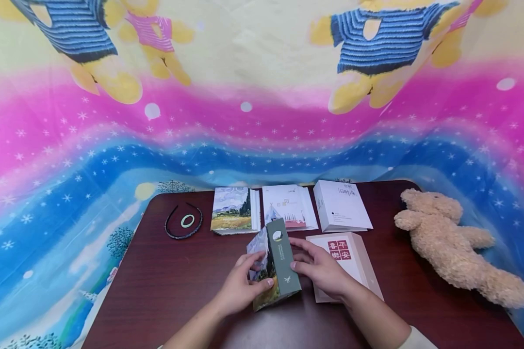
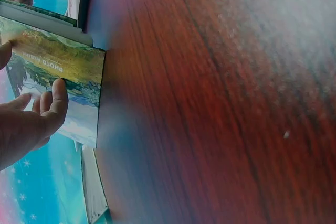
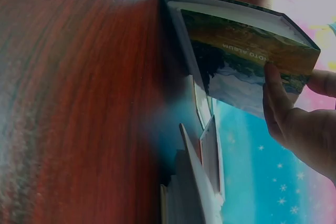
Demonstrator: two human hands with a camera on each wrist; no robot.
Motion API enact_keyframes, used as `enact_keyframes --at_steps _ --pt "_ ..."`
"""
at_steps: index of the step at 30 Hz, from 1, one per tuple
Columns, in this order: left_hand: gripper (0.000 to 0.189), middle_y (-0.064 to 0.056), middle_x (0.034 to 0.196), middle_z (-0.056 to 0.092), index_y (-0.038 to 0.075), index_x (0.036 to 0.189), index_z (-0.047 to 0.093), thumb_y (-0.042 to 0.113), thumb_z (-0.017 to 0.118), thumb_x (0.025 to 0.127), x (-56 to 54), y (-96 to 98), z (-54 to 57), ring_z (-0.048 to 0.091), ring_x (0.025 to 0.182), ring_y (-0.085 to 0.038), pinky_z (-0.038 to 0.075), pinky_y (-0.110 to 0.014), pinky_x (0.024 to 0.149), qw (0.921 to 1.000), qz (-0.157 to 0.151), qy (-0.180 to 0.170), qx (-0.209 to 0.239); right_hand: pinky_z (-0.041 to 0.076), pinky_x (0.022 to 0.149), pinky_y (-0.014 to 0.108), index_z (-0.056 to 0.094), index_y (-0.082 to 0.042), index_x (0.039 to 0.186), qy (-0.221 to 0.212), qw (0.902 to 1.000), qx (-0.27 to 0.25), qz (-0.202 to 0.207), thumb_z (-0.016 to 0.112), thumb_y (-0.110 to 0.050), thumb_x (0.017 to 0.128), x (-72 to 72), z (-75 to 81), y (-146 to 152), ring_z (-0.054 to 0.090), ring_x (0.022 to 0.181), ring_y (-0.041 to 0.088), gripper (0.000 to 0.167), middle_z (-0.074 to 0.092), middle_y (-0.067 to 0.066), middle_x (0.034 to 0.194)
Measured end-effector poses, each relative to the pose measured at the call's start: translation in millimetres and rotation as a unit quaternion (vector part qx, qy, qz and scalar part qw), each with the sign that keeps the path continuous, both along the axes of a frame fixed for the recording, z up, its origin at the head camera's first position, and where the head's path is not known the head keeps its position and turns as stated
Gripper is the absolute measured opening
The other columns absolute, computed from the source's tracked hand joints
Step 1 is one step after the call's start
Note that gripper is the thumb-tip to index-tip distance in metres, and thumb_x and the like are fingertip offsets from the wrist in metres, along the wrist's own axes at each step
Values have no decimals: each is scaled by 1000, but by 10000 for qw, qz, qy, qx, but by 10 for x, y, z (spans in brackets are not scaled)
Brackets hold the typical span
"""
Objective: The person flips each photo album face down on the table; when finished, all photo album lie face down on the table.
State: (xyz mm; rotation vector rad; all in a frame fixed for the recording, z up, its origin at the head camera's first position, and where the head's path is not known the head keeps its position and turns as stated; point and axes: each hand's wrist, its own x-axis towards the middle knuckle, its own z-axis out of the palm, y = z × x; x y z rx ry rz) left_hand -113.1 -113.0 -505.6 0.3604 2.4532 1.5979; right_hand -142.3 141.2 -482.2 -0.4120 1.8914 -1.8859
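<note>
A photo album [image 1: 284,264] with a painted landscape cover and dark green spine is tilted up between both hands, close over the near middle of the table. My left hand [image 1: 242,283] holds it from the painted side, thumb and fingertips on the cover. From the spine side my right hand [image 1: 320,266] grips it, thumb at the spine's edge. The lettering PHOTO ALBUM shows on the cover [image 2: 47,64] in the left wrist view. Seen from the right wrist, pale page edges [image 3: 236,19] lie between the covers, and right fingers touch the painted cover.
Behind stand a landscape album [image 1: 231,208], a white tent-picture album [image 1: 284,206] and a plain white one [image 1: 342,208]. A white album with red characters [image 1: 340,249] lies beside my right hand. A headband [image 1: 183,236] encloses a pale ring [image 1: 187,221]; a teddy bear [image 1: 445,242] lies right.
</note>
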Motion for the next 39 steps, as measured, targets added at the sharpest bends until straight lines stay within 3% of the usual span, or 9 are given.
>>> enact_keyframes --at_steps 11,19,27,39 --pt "71 -12 137 52 11 150 54 33 83 89 -31 -48 -55 57 114 -27 54 -30 78 9987 43 141 -488 56 95 45 30 7 158 -234 9991 -338 -71 60 -1 99 25 -130 -1 61 124 35 67 50 33 144" --pt "71 -10 139 52 13 148 57 36 84 87 -44 -93 -93 56 114 -26 54 -34 82 9965 138 240 -787 57 95 43 27 7 159 -624 9962 -593 -139 57 2 98 17 -244 -59 61 126 34 67 41 33 152" --pt "72 -11 138 53 13 147 58 37 86 84 -42 -142 -112 56 122 -31 46 -53 101 9923 281 310 -1166 56 97 44 27 7 159 -895 9926 -791 -214 56 5 97 6 -349 -133 58 129 36 68 37 34 155" --pt "72 -8 133 54 13 145 60 36 87 82 -67 -274 -136 57 115 -29 49 -50 95 9883 234 321 -1471 54 99 46 23 8 160 -1360 9853 -963 -383 52 6 99 5 -488 -295 58 128 34 67 30 33 160"
